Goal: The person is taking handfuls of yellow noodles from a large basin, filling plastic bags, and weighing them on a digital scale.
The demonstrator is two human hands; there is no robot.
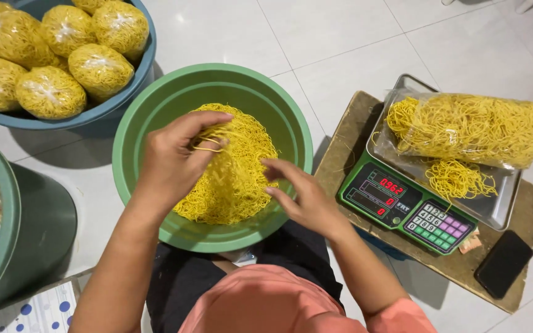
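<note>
A green plastic basin (155, 117) sits in front of me with a heap of yellow noodles (242, 179) inside. My left hand (174, 163) is over the basin, its fingers closed on a bunch of those noodle strands. My right hand (300, 194) reaches into the basin from the right, fingers spread and touching the noodle heap. To the right a green digital scale (402, 203) carries a clear bag of noodles (476, 129) on its steel tray, with a small loose clump of noodles (458, 179) beside the bag.
A blue basin (109, 108) at top left holds several tied bags of noodles (50, 92). A dark green tub (26, 228) stands at the left. The scale rests on a wooden board (340, 154), where a black phone (504, 262) also lies. The floor is white tile.
</note>
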